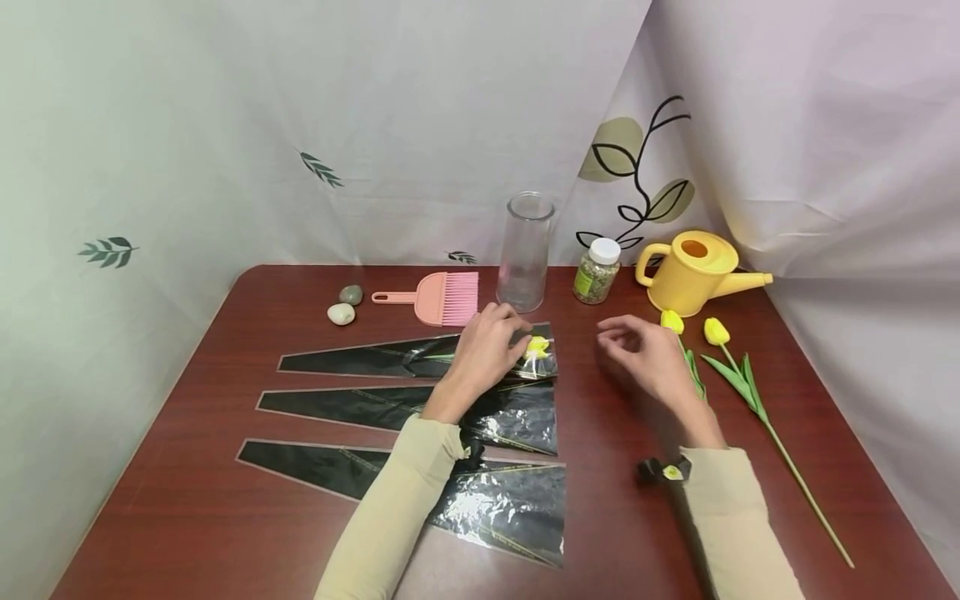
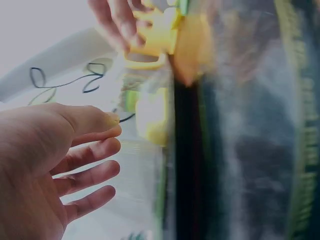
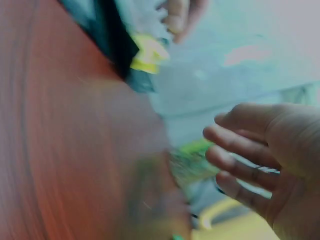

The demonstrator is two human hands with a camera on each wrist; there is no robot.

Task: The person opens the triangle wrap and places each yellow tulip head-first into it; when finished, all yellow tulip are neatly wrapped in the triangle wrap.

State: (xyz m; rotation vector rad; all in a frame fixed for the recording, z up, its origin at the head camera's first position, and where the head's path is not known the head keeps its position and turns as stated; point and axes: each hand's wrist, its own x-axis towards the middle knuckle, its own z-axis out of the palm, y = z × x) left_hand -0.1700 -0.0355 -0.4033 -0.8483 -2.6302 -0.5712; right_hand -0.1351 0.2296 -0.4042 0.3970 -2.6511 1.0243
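Three dark flower sleeves with clear, shiny fronts lie side by side: a far sleeve (image 1: 360, 358), a middle sleeve (image 1: 330, 404) and a near sleeve (image 1: 517, 500). A yellow tulip (image 1: 537, 347) is at the wide right end of the far sleeve, its stem running left. My left hand (image 1: 486, 346) is over that sleeve, fingertips close beside the tulip head; the left wrist view shows nothing between its loosely bent fingers. To the right, my right hand (image 1: 647, 354) hovers above the table with relaxed, bent fingers, holding nothing. Two more yellow tulips, one partly hidden (image 1: 672, 322) and one full-length (image 1: 717, 332), lie beyond it.
Along the back stand a glass vase (image 1: 525, 258), a white-capped jar (image 1: 597, 273) of green bits and a yellow watering can (image 1: 690, 279). A pink brush with dustpan (image 1: 431, 298) and two stones (image 1: 341, 314) lie back left. A curtain (image 1: 420, 125) hangs behind the table (image 1: 172, 500).
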